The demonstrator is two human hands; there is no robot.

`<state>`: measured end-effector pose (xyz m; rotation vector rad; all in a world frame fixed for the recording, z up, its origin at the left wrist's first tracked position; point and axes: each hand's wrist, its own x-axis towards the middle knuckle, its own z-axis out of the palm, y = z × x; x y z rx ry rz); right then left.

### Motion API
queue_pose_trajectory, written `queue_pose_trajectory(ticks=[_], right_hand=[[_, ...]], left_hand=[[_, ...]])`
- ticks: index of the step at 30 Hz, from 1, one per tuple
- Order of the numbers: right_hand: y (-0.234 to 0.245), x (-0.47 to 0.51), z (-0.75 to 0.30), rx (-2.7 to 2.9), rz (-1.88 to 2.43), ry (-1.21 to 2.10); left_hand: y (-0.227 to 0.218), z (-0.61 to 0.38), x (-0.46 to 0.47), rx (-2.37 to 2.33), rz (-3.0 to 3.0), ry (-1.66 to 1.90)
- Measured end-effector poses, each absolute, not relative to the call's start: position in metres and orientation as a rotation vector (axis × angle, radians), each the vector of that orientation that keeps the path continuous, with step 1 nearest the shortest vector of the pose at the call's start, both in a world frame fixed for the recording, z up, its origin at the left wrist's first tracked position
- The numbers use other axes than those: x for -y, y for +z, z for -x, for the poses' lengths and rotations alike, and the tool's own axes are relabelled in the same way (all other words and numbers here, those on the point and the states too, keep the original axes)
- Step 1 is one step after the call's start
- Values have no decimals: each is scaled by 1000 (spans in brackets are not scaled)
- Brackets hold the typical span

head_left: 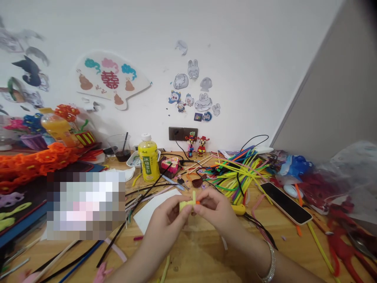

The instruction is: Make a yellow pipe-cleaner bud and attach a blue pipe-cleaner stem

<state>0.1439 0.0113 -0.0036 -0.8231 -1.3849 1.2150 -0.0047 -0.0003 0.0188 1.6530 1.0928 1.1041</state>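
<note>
My left hand (169, 216) pinches a small pale-yellow piece of coiled pipe cleaner (185, 204) between thumb and fingers. A short yellow end (194, 196) sticks straight up from it. My right hand (213, 206) is closed at the piece's right side, its thumb and fingertips around a small orange bit (197, 203). The fingers hide part of both. The two hands meet just above the wooden table (194, 251). A white sheet of paper (147, 216) lies beside my left hand, and a yellow-handled tool (238, 209) is partly behind my right wrist.
Several loose pipe cleaners (235, 173) are heaped behind my right hand. A yellow drink bottle (149, 161) stands beyond my left hand. A phone (285, 202) lies at right, near plastic bags (347, 181). Orange fuzzy flowers (44, 165) fill the left side. Red-handled pliers (344, 243) lie front right.
</note>
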Motion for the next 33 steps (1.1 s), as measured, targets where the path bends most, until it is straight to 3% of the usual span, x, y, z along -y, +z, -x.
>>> queue_pose_trajectory(ticks=[10, 21, 29, 33], right_hand=[[1, -16, -149, 1433, 774, 1114], [4, -12, -148, 1506, 951, 1066], [5, -10, -148, 1563, 933, 815], [2, -9, -148, 1568, 892, 809]], left_hand=[[7, 4, 6, -1049, -2156, 1156], [3, 6, 9, -978, -2286, 1187], [8, -3, 1, -963, -1511, 1114], [9, -3, 3, -983, -1522, 1084]])
